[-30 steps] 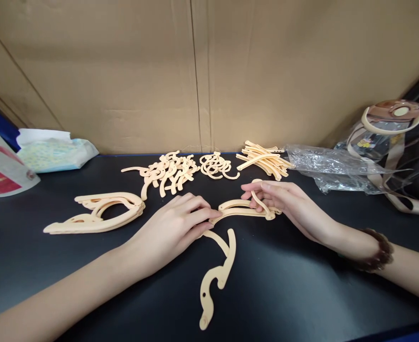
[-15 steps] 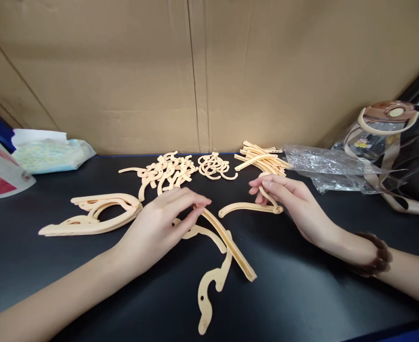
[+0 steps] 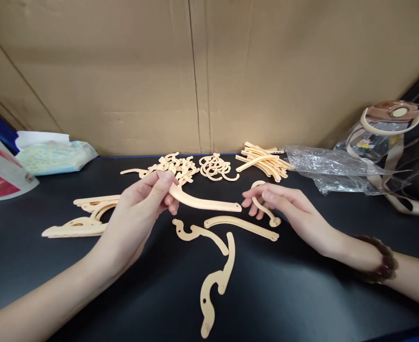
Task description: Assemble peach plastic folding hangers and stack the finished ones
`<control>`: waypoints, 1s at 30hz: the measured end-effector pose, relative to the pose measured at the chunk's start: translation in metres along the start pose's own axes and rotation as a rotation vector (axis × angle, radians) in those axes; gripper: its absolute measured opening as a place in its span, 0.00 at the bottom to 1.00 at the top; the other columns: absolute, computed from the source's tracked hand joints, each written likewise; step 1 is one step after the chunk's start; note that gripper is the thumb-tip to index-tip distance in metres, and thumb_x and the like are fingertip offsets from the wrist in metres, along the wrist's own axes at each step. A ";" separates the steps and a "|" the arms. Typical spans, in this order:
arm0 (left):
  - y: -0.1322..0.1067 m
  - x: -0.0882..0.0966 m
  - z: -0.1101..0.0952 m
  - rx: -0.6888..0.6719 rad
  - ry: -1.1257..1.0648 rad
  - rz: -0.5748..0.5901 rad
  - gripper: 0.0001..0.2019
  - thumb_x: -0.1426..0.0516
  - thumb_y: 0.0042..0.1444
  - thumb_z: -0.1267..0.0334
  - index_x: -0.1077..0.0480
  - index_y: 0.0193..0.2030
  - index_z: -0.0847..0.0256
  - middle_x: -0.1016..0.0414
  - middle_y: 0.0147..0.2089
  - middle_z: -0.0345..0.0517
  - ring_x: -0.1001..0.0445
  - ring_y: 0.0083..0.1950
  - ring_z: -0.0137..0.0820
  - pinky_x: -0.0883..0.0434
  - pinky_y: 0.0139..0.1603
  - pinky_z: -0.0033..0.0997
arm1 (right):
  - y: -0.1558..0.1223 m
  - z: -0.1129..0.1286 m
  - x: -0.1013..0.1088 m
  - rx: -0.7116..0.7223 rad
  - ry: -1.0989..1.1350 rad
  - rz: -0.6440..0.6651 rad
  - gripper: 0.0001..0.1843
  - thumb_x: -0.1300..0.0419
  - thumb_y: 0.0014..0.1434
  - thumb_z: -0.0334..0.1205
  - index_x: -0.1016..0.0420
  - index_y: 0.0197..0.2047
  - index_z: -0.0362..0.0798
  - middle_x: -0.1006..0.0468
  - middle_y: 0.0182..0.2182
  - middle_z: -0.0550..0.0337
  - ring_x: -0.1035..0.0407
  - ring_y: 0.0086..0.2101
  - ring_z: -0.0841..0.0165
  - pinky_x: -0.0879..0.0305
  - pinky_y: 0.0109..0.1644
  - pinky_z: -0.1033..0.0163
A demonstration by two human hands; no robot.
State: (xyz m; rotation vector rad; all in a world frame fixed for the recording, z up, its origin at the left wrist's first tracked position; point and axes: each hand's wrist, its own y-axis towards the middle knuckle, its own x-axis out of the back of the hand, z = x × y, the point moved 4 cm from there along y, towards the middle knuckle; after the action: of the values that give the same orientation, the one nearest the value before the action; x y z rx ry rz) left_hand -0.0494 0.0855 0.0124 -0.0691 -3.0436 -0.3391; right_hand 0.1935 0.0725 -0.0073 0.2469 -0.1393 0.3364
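My left hand [image 3: 148, 204] is closed on one end of a curved cream plastic hanger arm [image 3: 204, 202], raised above the table, its free end with a small hole pointing right. In my right hand [image 3: 283, 202] a cream hanger hook [image 3: 261, 205] is held between thumb and fingers, its round knob hanging down. A second hanger arm [image 3: 243, 224] lies on the table below and between the hands. Nearer me lie two flat S-curved hanger pieces, one [image 3: 200, 231] under the left-held arm and another [image 3: 211, 285] closer to the front.
Folded hangers [image 3: 77, 229] lie at left, partly behind my left forearm. Along the back are piles of curved pieces [image 3: 173, 166], hooks [image 3: 214, 166] and arms [image 3: 264, 159]. Plastic bags [image 3: 330, 166] and a strapped bottle [image 3: 380, 128] stand right; a tissue pack [image 3: 56, 154] and cup [image 3: 3, 171] left.
My left hand has lifted and turned its hanger arm, so it now points right. The other arm has shifted nearer me and lies apart from the hook in my right hand.
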 end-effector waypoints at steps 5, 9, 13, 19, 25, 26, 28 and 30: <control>0.000 0.000 -0.006 0.047 -0.189 0.042 0.15 0.37 0.57 0.51 0.32 0.30 0.60 0.38 0.25 0.34 0.39 0.28 0.22 0.34 0.31 0.16 | 0.001 -0.004 0.011 0.045 0.050 -0.137 0.14 0.49 0.66 0.34 0.22 0.44 0.50 0.23 0.36 0.60 0.30 0.32 0.72 0.33 0.36 0.67; -0.002 -0.003 -0.014 0.018 -0.070 0.081 0.11 0.33 0.52 0.59 0.31 0.33 0.58 0.32 0.27 0.34 0.35 0.28 0.21 0.33 0.31 0.15 | -0.001 -0.005 0.016 0.050 0.005 -0.201 0.13 0.47 0.64 0.33 0.20 0.42 0.52 0.22 0.35 0.61 0.30 0.34 0.72 0.34 0.38 0.67; -0.011 -0.007 -0.021 -0.195 0.179 0.112 0.09 0.34 0.52 0.62 0.32 0.32 0.57 0.31 0.31 0.35 0.30 0.32 0.25 0.30 0.34 0.22 | -0.001 -0.003 0.016 0.049 -0.034 -0.219 0.11 0.45 0.66 0.40 0.20 0.43 0.52 0.21 0.36 0.59 0.29 0.34 0.71 0.33 0.39 0.66; -0.030 -0.014 -0.029 -0.776 0.736 0.118 0.07 0.41 0.61 0.67 0.36 0.38 0.56 0.28 0.46 0.42 0.30 0.50 0.32 0.33 0.49 0.31 | -0.006 0.002 0.006 0.165 -0.177 -0.136 0.10 0.41 0.64 0.38 0.27 0.49 0.54 0.23 0.41 0.61 0.27 0.33 0.74 0.30 0.39 0.67; -0.046 -0.027 -0.026 -1.066 0.970 0.381 0.07 0.46 0.65 0.71 0.40 0.36 0.58 0.25 0.37 0.41 0.28 0.41 0.32 0.36 0.51 0.37 | -0.018 0.011 0.000 0.211 -0.258 -0.132 0.11 0.49 0.69 0.39 0.39 0.54 0.57 0.29 0.27 0.68 0.37 0.24 0.74 0.38 0.30 0.68; -0.048 -0.028 -0.025 -1.075 0.992 0.403 0.07 0.47 0.65 0.72 0.39 0.37 0.58 0.26 0.34 0.40 0.31 0.35 0.31 0.35 0.43 0.34 | -0.019 0.013 0.000 0.199 -0.274 -0.158 0.11 0.48 0.69 0.40 0.40 0.54 0.56 0.35 0.22 0.71 0.43 0.21 0.74 0.43 0.26 0.68; -0.054 -0.031 -0.024 -1.094 1.003 0.432 0.06 0.47 0.64 0.73 0.38 0.37 0.59 0.30 0.29 0.39 0.37 0.29 0.30 0.39 0.30 0.31 | -0.020 0.015 0.000 0.179 -0.302 -0.196 0.10 0.46 0.68 0.41 0.39 0.51 0.55 0.46 0.18 0.73 0.52 0.18 0.75 0.52 0.21 0.68; -0.058 -0.034 -0.024 -1.106 0.968 0.457 0.07 0.48 0.63 0.74 0.38 0.35 0.59 0.33 0.27 0.38 0.39 0.26 0.28 0.42 0.25 0.29 | -0.020 0.016 -0.002 0.154 -0.323 -0.175 0.08 0.45 0.66 0.45 0.34 0.46 0.53 0.47 0.17 0.73 0.56 0.18 0.75 0.57 0.20 0.67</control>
State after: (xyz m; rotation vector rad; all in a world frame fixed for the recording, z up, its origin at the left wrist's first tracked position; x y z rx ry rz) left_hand -0.0169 0.0219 0.0204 -0.4706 -1.5553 -1.4134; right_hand 0.1970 0.0495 0.0036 0.4630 -0.4086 0.1313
